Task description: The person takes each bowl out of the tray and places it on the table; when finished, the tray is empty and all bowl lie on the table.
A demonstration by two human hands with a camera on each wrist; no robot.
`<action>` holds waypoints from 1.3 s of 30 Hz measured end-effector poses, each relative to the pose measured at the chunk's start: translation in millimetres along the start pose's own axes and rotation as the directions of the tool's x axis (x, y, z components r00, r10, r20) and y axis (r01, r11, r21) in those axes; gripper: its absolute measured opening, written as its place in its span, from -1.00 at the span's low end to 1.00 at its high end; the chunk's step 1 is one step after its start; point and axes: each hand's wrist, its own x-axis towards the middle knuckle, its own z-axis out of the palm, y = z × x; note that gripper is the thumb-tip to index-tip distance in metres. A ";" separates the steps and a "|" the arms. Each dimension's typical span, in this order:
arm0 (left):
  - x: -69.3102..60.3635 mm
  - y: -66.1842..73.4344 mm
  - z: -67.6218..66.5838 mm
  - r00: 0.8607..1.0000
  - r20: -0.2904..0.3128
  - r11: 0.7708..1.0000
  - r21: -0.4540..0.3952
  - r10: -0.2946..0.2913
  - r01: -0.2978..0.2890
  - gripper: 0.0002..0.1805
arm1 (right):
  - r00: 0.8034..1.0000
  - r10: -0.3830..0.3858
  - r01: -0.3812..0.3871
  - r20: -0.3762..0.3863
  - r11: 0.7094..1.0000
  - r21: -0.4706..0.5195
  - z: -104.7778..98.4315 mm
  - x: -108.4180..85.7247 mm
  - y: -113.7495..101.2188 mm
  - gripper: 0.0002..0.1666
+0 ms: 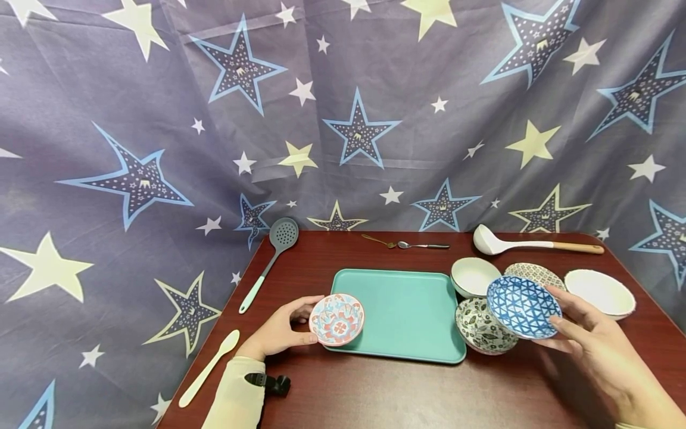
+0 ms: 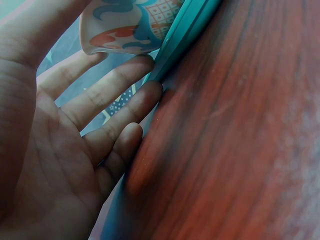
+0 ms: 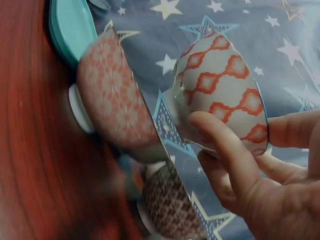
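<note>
In the head view my left hand (image 1: 286, 326) holds the left side of a small bowl (image 1: 336, 320) with a red and light-blue pattern, thumb and fingers spread about its rim. This bowl (image 2: 131, 27) hangs over the left edge of the green tray (image 1: 404, 316); I cannot tell whether it rests on it. To the right, my right hand (image 1: 595, 339) pinches a bowl (image 1: 524, 307) with a blue lattice inside, raised and tilted. Red diamonds mark the outside of that bowl (image 3: 220, 92). Just below it stands a floral bowl (image 1: 479, 328), partly covered by it.
A white bowl (image 1: 476, 275), a patterned bowl (image 1: 536, 274) and a wide white bowl (image 1: 600, 292) stand at the right. A ladle (image 1: 490, 241), a spoon (image 1: 423, 245) and a small fork (image 1: 377, 241) lie behind. Leftward are a skimmer (image 1: 283, 235) and a pale spoon (image 1: 209, 369).
</note>
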 end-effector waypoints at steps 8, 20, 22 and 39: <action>0.0 0.6 0.2 1.000 0.001 1.000 0.004 -0.002 0.002 -0.10 | 0.998 -0.004 0.003 -0.059 1.000 -0.017 -23.3 -16.1 2.4 -0.29; 0.4 -0.3 0.2 1.000 0.002 1.000 -0.003 0.007 -0.007 -0.11 | 0.992 0.022 -0.024 -0.121 1.000 -0.016 -47.3 -35.5 3.9 -0.27; 0.3 -0.1 0.2 1.000 0.001 1.000 0.000 0.013 -0.013 -0.11 | 0.991 0.037 -0.040 -0.129 0.999 -0.023 -50.6 -38.0 5.2 -0.28; -0.1 1.4 0.6 1.000 0.002 1.000 0.000 -0.022 0.022 -0.11 | 0.983 0.133 -0.139 -0.127 0.989 -0.042 -70.9 -52.5 13.6 -0.29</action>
